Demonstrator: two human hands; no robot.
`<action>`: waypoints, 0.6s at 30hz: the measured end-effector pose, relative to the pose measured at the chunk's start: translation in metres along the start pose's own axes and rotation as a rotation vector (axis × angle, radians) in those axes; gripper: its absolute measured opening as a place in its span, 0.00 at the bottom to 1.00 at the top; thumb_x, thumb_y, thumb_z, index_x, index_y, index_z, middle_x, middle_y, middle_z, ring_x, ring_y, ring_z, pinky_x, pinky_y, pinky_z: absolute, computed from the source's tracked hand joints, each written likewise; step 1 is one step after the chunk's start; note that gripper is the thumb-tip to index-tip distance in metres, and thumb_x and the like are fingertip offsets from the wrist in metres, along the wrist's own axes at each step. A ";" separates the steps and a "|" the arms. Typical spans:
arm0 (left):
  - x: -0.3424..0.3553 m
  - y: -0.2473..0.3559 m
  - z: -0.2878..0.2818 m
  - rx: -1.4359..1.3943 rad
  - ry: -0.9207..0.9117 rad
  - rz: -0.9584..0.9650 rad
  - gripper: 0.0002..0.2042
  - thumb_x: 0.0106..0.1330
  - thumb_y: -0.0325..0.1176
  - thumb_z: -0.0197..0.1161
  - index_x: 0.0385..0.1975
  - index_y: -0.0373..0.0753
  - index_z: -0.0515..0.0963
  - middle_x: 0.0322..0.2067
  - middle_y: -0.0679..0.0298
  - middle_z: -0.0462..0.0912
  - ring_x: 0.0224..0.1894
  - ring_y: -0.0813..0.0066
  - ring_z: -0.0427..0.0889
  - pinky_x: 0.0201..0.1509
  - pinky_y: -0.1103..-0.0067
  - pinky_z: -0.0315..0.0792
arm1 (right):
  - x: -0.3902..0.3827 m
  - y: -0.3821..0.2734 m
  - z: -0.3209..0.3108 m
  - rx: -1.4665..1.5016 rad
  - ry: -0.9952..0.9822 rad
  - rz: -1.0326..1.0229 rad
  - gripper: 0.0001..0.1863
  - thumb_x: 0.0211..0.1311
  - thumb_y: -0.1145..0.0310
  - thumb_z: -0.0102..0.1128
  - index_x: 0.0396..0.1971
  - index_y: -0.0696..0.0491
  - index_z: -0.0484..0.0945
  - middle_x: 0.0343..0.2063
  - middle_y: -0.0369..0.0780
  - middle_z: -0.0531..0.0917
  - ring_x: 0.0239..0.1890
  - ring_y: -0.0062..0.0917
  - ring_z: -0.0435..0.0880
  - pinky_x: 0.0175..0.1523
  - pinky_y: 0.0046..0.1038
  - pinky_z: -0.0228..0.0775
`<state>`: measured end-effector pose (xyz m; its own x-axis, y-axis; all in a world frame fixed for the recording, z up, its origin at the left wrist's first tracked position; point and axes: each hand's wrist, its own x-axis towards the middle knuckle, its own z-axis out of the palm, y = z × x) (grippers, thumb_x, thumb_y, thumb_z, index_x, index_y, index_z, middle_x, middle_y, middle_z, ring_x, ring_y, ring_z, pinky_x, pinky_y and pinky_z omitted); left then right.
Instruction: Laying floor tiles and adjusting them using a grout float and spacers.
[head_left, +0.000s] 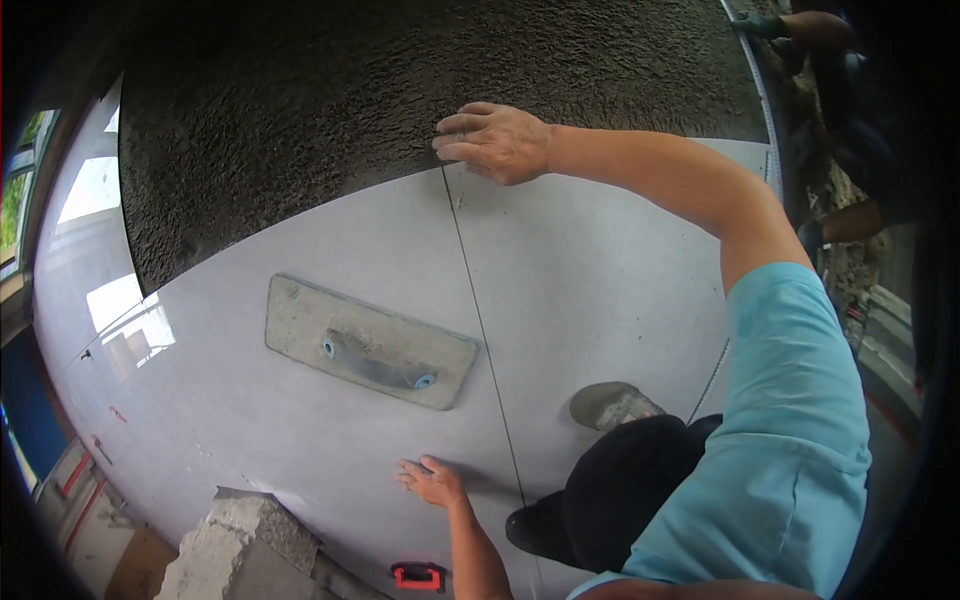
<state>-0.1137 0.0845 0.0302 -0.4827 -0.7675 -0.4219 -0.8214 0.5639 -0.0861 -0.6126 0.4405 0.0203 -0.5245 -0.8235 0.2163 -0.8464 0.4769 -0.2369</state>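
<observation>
My right hand (497, 143) reaches out over the far edge of the pale floor tiles (610, 270). Its fingers are slightly bent and apart, at the border with the dark wet mortar bed (400, 80); the undersides of the fingers are hidden. Nothing shows in its grasp. Lower down, my left hand (432, 483) is spread low over a tile, left of the joint, and holds nothing. Between my two hands, a grey rectangular float (405, 345) with a bar handle lies on the tile, touched by neither.
A red-handled tool (418, 577) lies near my left forearm, beside a broken concrete block (235, 540). By my knee rests a dusty grey object (625, 405) of unclear kind. At right, another person's gloved hand (762, 25) is at a pale strip (757, 80) along the mortar.
</observation>
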 end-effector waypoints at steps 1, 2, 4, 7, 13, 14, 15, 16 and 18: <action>0.001 0.000 0.001 -0.006 0.012 0.008 0.33 0.73 0.53 0.46 0.72 0.39 0.60 0.71 0.32 0.52 0.71 0.30 0.55 0.73 0.53 0.53 | 0.000 -0.002 -0.003 -0.001 -0.001 -0.002 0.18 0.62 0.68 0.60 0.53 0.49 0.74 0.52 0.38 0.83 0.64 0.35 0.73 0.70 0.42 0.62; 0.001 -0.001 0.002 -0.011 0.025 0.016 0.33 0.73 0.53 0.46 0.72 0.39 0.60 0.71 0.32 0.51 0.71 0.29 0.55 0.74 0.53 0.53 | -0.003 -0.005 -0.005 0.028 0.064 0.049 0.18 0.61 0.66 0.63 0.51 0.49 0.77 0.49 0.38 0.84 0.59 0.35 0.77 0.63 0.41 0.67; 0.002 -0.002 0.005 -0.004 0.042 0.019 0.32 0.73 0.52 0.46 0.72 0.39 0.60 0.71 0.32 0.51 0.70 0.28 0.55 0.74 0.52 0.52 | -0.005 -0.014 -0.006 0.058 0.127 0.099 0.17 0.59 0.65 0.66 0.49 0.49 0.79 0.46 0.38 0.85 0.53 0.36 0.81 0.56 0.40 0.73; 0.001 -0.012 0.009 0.020 0.073 -0.012 0.32 0.73 0.51 0.45 0.72 0.39 0.59 0.71 0.32 0.51 0.70 0.27 0.54 0.74 0.51 0.51 | 0.001 -0.045 0.017 0.222 -0.055 0.382 0.12 0.61 0.59 0.64 0.40 0.50 0.83 0.41 0.37 0.85 0.44 0.35 0.84 0.47 0.38 0.77; -0.002 0.005 0.032 0.009 0.116 -0.049 0.33 0.74 0.52 0.41 0.74 0.41 0.55 0.73 0.36 0.47 0.73 0.30 0.48 0.74 0.48 0.46 | -0.011 -0.073 0.022 0.183 -0.053 0.531 0.12 0.63 0.58 0.62 0.38 0.50 0.84 0.37 0.38 0.84 0.41 0.36 0.84 0.45 0.38 0.78; -0.003 0.007 0.036 0.009 0.151 -0.087 0.33 0.74 0.52 0.40 0.75 0.42 0.54 0.74 0.39 0.45 0.74 0.32 0.46 0.74 0.47 0.44 | -0.010 -0.076 0.026 0.152 -0.062 0.527 0.11 0.63 0.59 0.62 0.38 0.50 0.83 0.38 0.39 0.83 0.42 0.37 0.84 0.45 0.38 0.78; -0.001 0.000 0.042 0.006 0.154 -0.095 0.33 0.74 0.52 0.40 0.75 0.42 0.54 0.74 0.39 0.45 0.74 0.32 0.46 0.74 0.47 0.44 | -0.005 -0.080 0.029 0.126 -0.067 0.518 0.11 0.63 0.60 0.61 0.38 0.51 0.83 0.38 0.40 0.83 0.44 0.37 0.83 0.46 0.38 0.78; 0.002 -0.006 0.049 -0.006 0.214 -0.094 0.33 0.74 0.53 0.39 0.75 0.42 0.54 0.75 0.41 0.45 0.75 0.34 0.45 0.74 0.47 0.43 | -0.001 -0.082 0.031 0.128 -0.065 0.509 0.11 0.63 0.60 0.61 0.38 0.51 0.83 0.38 0.40 0.83 0.44 0.37 0.83 0.46 0.38 0.78; 0.000 -0.010 0.054 -0.019 0.264 -0.096 0.33 0.74 0.54 0.38 0.75 0.43 0.53 0.76 0.44 0.44 0.76 0.36 0.43 0.74 0.47 0.41 | 0.000 -0.083 0.033 0.225 -0.046 0.578 0.10 0.64 0.61 0.61 0.37 0.51 0.82 0.41 0.41 0.82 0.47 0.37 0.82 0.48 0.38 0.78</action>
<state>-0.0887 0.0951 -0.0173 -0.4630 -0.8713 -0.1630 -0.8714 0.4810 -0.0961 -0.5392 0.3904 0.0090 -0.8835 -0.4661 -0.0468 -0.3837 0.7773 -0.4985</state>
